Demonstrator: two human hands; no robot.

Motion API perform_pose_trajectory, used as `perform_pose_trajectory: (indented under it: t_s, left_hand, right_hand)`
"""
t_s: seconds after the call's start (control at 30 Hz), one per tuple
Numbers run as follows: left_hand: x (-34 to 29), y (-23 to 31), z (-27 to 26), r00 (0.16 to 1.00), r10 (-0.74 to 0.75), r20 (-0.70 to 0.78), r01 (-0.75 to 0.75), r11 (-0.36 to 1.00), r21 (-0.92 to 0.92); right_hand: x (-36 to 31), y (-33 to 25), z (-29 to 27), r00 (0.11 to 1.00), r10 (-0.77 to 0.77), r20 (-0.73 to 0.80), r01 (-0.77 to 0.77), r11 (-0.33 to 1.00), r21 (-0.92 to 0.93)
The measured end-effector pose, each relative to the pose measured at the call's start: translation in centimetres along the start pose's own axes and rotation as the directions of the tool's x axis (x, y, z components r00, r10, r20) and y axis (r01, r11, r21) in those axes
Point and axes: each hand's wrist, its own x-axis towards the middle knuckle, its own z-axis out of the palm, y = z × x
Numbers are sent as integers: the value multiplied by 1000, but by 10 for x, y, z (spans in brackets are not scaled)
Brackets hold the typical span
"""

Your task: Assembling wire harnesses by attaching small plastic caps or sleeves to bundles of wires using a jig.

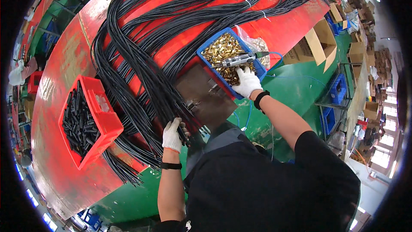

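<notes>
My left hand (172, 135), in a white glove, is closed around a black cable (183, 136) at the near end of a long bundle. Several thin bare ends stick out just right of it. My right hand (247, 83), also gloved, reaches into a blue bin (223, 87) of small brass fittings (223, 48). Its fingers look stretched out and apart, with the tips partly hidden among the fittings. A silver air tool (237, 60) with a blue hose lies across the bin, just beyond that hand.
Black cable bundles (171, 19), some tied with white ties, cover much of the red table (56, 116). At left, a red bin (105, 118) holds black sleeve-like parts (79, 122). A dark metal plate (210, 96) lies before me. Cardboard boxes (319, 45) stand at right.
</notes>
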Motion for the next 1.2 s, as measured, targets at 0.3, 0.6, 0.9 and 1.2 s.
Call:
perform_pose_trajectory:
  t_s: [0.3, 0.6, 0.9, 1.2]
  left_hand:
    - [-8, 7, 6, 999, 32, -34, -29, 996, 87]
    - [-26, 23, -17, 999, 47, 0, -47, 988, 144]
    - [-28, 22, -49, 991, 120, 54, -128, 977, 173]
    - [4, -20, -107, 802, 564, 195, -524, 508, 684]
  right_hand:
    - [-4, 17, 3, 995, -55, -83, 59, 997, 45]
    - [-6, -72, -60, 836, -367, -408, 461, 873, 158]
    - [-21, -361, -135, 470, -858, -205, 825, 346, 446]
    - [-65, -594, -55, 291, -956, 27, 956, 290, -54]
